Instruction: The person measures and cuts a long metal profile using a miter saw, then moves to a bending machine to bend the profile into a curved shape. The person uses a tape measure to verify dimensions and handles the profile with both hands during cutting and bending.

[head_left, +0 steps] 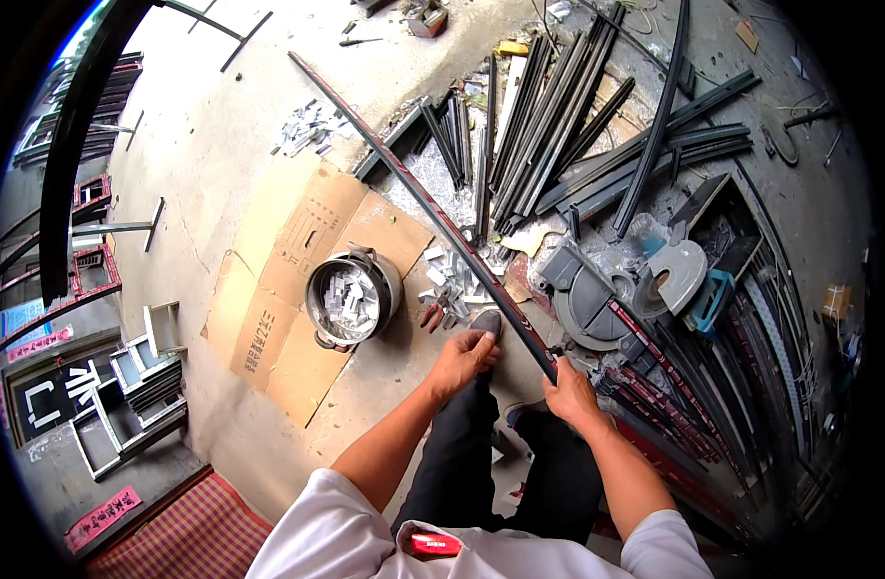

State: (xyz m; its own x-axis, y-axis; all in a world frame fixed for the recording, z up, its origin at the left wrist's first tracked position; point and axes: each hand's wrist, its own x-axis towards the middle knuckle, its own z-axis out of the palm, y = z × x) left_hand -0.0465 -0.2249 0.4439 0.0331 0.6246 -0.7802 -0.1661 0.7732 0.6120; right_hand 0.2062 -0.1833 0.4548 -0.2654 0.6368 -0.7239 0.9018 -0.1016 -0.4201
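Note:
A long, dark metal profile bar with strips of red film runs slantwise from the far left toward me. My right hand is wrapped round its near end. Left of the bar and apart from it is my left hand, its fingers curled together above my shoe; whether anything small is in them is hidden. Red-handled pliers lie on the floor just beyond that hand, beside a heap of small silvery metal pieces. A metal pot full of similar pieces stands further left.
Flattened cardboard lies under the pot. A cut-off saw with a round guard stands to the right, among bundles of dark profiles. More profiles are piled at the far side. White frames are stacked at the left.

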